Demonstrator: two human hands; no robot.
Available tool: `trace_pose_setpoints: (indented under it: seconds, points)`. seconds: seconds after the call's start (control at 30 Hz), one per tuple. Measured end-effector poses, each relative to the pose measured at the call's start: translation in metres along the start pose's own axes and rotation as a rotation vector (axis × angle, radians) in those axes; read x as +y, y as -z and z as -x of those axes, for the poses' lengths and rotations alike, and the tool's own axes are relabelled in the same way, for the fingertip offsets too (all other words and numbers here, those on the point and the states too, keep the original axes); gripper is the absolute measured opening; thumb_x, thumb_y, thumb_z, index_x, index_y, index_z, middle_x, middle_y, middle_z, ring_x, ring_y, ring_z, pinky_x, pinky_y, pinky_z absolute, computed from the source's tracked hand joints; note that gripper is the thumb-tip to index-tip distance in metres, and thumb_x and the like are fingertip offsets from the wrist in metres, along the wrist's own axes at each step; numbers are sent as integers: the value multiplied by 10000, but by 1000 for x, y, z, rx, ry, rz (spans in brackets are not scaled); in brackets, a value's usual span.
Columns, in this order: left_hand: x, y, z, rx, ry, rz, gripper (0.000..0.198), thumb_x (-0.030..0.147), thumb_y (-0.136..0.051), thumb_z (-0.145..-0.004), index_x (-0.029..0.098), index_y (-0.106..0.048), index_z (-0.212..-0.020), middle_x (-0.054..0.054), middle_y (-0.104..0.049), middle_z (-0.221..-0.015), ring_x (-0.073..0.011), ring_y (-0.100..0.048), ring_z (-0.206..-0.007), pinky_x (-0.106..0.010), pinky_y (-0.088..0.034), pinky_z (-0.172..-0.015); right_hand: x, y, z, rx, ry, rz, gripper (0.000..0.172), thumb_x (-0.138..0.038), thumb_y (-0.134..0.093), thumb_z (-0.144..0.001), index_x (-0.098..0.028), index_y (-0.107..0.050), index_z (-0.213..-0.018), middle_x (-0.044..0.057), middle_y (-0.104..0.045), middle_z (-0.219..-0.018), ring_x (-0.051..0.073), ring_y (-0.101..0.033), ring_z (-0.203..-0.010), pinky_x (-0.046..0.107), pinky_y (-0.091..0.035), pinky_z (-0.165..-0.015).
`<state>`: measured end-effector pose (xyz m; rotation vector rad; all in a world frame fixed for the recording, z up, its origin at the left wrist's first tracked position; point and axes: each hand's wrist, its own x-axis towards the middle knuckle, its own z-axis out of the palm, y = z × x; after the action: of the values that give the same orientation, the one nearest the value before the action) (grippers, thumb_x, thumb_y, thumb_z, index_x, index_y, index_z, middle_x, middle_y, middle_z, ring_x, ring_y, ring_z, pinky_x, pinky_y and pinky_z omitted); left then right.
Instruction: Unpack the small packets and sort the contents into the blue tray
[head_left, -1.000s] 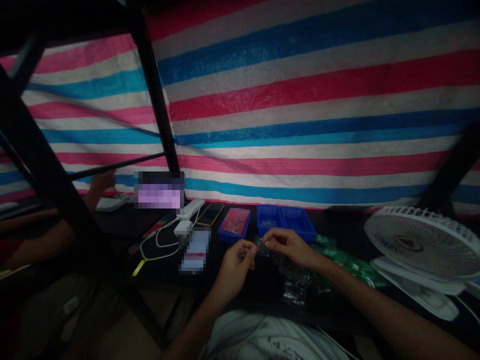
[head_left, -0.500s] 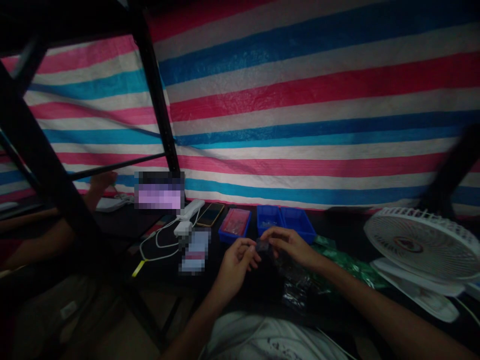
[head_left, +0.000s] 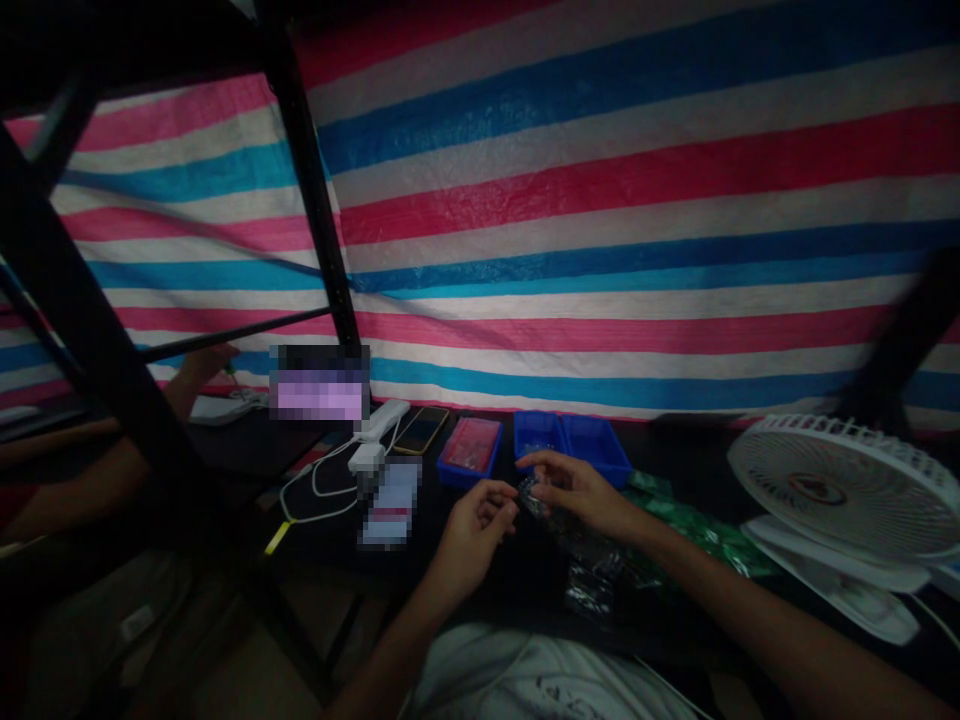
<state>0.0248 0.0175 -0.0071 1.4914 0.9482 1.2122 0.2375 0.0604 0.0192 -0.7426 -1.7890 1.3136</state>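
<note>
Working close over the clear plastic bag (head_left: 577, 540), the right hand (head_left: 576, 493) touches it, fingers apart, while the curled left hand's (head_left: 474, 535) hold is unclear.

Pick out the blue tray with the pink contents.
That's the leftmost blue tray, beside the phone; the two blue trays to its right show no pink.
</note>
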Motion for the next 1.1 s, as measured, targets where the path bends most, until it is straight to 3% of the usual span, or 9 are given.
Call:
trace_pose_setpoints:
  seconds: [0.23,0.43,0.57,0.83,1.0,1.1]
  points:
    - [-4,0,0,-20,-7,12,259,346,-689,-878,182,-653,-1075,-20,-642,-899,-126,-611,-728,-234,-457,-662,-2,1,1,53,29,167,369,-534,-680,-898,-173,-705,-970,13,-609,-821,161,-552,-747,267,-415,-660]
    - [-1,-3,0,-62,-6,16,268,362,-679,-886,158,-660,-1058,-24,-647,-808,-146,-606,-727,-258,-476,-693,1,3,-1,29,44,154,366,-517,-704,-881,-184,-698,-1034,26,-645,-879,177,-571,-781,281,-422,-693]
    - [1,-3,1,-77,-14,-1,287,399,-676,-889,155,-674,-1041,-12,-637,-740,-143,-594,-683,-252,-466,-664,2,4,-2,42,60,175,337,-492,-744,-850,-172,-689,-937,19,-638,-827,167,-567,-748,270,-418,-661]
    - [5,-3,1,-55,1,-3,297,409,-653,-907,150,-664,-1050,-14,-633,-730,-139,-588,-658,-253,-458,-637,3,0,-2,17,-28,-24,347,-485,-741,-856,-175,-612,-949,24,-689,-808,160,-675,-609,241,-447,-514]
    - [2,-2,0,-51,-13,16,290,394,-625,-933,159,-638,-1104,-25,-646,-790,-139,-601,-688,-258,-469,-657,1,-1,-2,32,9,-47,323,-454,-765,-848,-160,-658,-932,79,-740,-911,211,-706,-853,329,-532,-743]
    - [0,-2,0,-25,-8,32,272,362,-618,-933,164,-617,-1120,-35,-659,-848,-132,-605,-694,-243,-452,-631,-2,0,-2,59,6,-21,329,-476,-752,-854,-163,-683,-930,86,-741,-959,224,-702,-885,350,-530,-774]
